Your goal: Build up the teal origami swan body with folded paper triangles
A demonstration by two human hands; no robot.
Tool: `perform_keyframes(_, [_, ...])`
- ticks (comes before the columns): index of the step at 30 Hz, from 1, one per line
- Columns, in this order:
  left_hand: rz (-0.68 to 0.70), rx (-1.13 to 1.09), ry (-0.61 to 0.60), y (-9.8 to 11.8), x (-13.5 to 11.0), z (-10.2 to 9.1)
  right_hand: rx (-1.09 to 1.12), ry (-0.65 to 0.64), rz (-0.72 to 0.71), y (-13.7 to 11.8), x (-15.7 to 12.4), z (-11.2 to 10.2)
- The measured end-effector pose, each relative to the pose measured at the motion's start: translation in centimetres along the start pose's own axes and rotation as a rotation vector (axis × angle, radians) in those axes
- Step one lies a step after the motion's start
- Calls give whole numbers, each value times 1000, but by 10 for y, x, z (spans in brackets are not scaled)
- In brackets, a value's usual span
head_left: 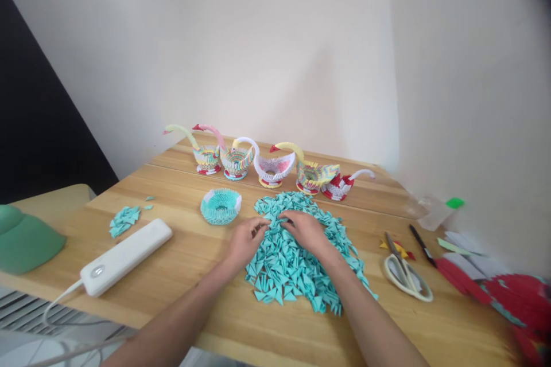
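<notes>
A wide heap of small folded teal paper triangles lies on the wooden table in front of me. Over its left upper part, my left hand is closed in a pinch, with a teal folded paper piece at its fingertips. My right hand faces it a short gap away, thumb and fingers bent together above the heap. What its fingertips hold blends into the teal pieces behind. Just beyond my left hand stands a round teal bowl built of such triangles, with white patches on its rim.
Several paper swans stand in a row at the back. A white power strip with a cable and a small teal pile lie left, near a green object. Scissors, a black pen and red paper lie right.
</notes>
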State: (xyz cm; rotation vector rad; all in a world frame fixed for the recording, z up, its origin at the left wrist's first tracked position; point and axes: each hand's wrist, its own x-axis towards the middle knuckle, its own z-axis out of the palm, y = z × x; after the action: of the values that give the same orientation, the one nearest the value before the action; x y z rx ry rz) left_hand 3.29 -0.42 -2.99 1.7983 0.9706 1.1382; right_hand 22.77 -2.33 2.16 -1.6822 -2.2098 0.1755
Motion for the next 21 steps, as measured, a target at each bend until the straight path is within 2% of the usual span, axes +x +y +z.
perform_keyframes(5, [-33, -58, -2, 11, -2, -1, 429, 19, 41, -7, -15, -14])
perform_keyframes(8, [-25, -86, -11, 20, -4, -2, 698, -39, 77, -15, -26, -20])
perform_keyframes(10, [24, -92, -21, 25, -6, -4, 801, -68, 95, -19, -31, -20])
perform_keyframes(16, [131, -64, -87, 35, -9, -6, 726, -23, 126, -21, -35, -13])
perform_keyframes(21, [16, -130, -150, 39, -9, -4, 576, 19, 82, -25, -37, -13])
